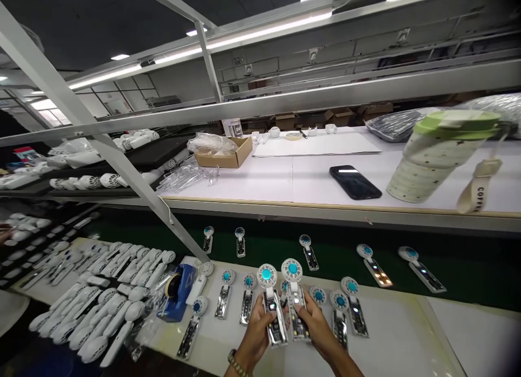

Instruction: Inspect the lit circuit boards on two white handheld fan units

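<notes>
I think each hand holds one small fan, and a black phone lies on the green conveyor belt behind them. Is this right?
Not quite. The head view shows the black phone on the white upper shelf, not the green conveyor belt. The left hand and right hand do each hold one small fan.

Pretty standard factory floor here. A dark ceiling (81, 24) is lit by long fluorescent tubes (244, 37) mounted along a grey metal frame (285, 102). A diagonal brace (101, 143) is seen cutting across the left side. A white upper shelf (285, 181) is set above a dark green conveyor belt (468, 274), and cardboard boxes (337, 116) are stacked along the far wall.
</notes>
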The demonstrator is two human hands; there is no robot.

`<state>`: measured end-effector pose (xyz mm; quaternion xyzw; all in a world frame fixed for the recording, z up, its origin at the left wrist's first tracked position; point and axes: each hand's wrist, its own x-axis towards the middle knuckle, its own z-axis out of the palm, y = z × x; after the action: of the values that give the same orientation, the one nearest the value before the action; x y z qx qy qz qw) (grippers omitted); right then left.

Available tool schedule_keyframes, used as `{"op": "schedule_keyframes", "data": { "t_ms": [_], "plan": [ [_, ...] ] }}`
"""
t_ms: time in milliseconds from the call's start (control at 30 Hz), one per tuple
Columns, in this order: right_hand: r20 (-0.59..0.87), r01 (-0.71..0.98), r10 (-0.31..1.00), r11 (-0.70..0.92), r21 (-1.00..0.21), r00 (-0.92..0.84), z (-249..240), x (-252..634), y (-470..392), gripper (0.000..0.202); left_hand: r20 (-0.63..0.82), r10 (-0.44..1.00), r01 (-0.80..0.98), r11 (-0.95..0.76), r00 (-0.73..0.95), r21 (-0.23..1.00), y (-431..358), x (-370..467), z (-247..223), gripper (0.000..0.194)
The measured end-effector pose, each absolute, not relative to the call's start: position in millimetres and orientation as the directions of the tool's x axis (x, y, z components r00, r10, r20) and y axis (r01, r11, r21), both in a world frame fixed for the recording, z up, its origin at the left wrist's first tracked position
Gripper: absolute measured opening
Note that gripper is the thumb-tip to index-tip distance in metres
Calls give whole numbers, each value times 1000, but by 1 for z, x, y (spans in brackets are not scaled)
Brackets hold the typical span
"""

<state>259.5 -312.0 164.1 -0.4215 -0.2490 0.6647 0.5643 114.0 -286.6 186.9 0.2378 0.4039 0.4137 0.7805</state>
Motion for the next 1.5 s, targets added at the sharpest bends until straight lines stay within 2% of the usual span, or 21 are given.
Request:
{"op": "schedule_keyframes", "data": {
  "t_ms": [167, 333, 633, 867, 967, 1167, 1300, 1500],
  "plan": [
    [-275, -533, 961, -241, -811, -15, 165, 268, -321, 63, -467, 827, -458, 562, 312, 689, -298, 119, 183, 46],
    [-316, -574, 946, -295, -764, -65, 160, 272, -323, 60, -448, 826, -463, 562, 341, 685, -299, 120, 177, 50],
    [-328, -548, 944, -258, -796, 32, 136, 268, -302, 57, -429, 785, -419, 608, 447, 675, -267, 118, 178, 54],
    [-302, -476, 946, -213, -853, 117, 134, 256, -274, 59, -398, 771, -392, 609, 497, 690, -239, 105, 171, 59],
    [-313, -492, 940, -211, -845, 134, 134, 248, -266, 66, -399, 765, -397, 617, 505, 680, -232, 100, 171, 59],
    [-361, -553, 930, -264, -790, 72, 130, 230, -261, 77, -436, 778, -398, 613, 452, 683, -228, 87, 179, 56],
    [-326, -536, 941, -229, -813, 93, 125, 223, -263, 73, -429, 788, -401, 601, 442, 691, -228, 78, 179, 58],
    [-328, -509, 944, -263, -820, 40, 128, 219, -266, 73, -406, 796, -432, 591, 450, 681, -230, 69, 171, 58]
  ]
}}
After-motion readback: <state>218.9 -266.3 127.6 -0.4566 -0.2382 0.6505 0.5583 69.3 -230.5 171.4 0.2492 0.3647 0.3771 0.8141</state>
